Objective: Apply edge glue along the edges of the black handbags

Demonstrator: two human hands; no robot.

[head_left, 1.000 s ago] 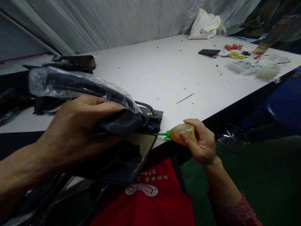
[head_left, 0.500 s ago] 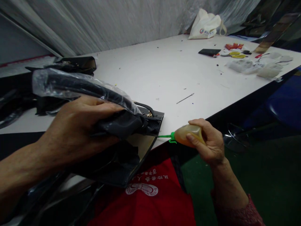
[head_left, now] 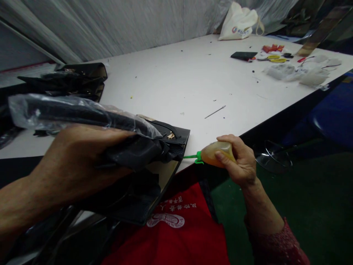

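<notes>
My left hand (head_left: 79, 158) is closed around part of a black handbag (head_left: 143, 198), which lies tilted at the table's near edge. A black strap in clear plastic wrap (head_left: 74, 110) runs above my knuckles. Gold-coloured hardware shows on the bag's far panel, and a beige inner face is partly visible. In my right hand (head_left: 239, 162) is a squeeze bottle (head_left: 216, 154) of amber liquid, gripped between thumb and fingers. Its thin green nozzle points left, with the tip at the bag's right edge; whether it touches cannot be made out.
The white table (head_left: 165, 81) carries a thin metal rod (head_left: 215, 112), a black wallet-like item (head_left: 244, 55), yellow-handled scissors (head_left: 275, 59), clear plastic bags (head_left: 311, 71) and a cream tote (head_left: 238, 24). More black bags (head_left: 82, 73) are piled at left. A red apron (head_left: 176, 239) hangs below.
The plastic-wrapped strap and my left hand have shifted left and tipped slightly lower. My right hand and the bottle moved a little left, keeping the nozzle tip at the bag's edge.
</notes>
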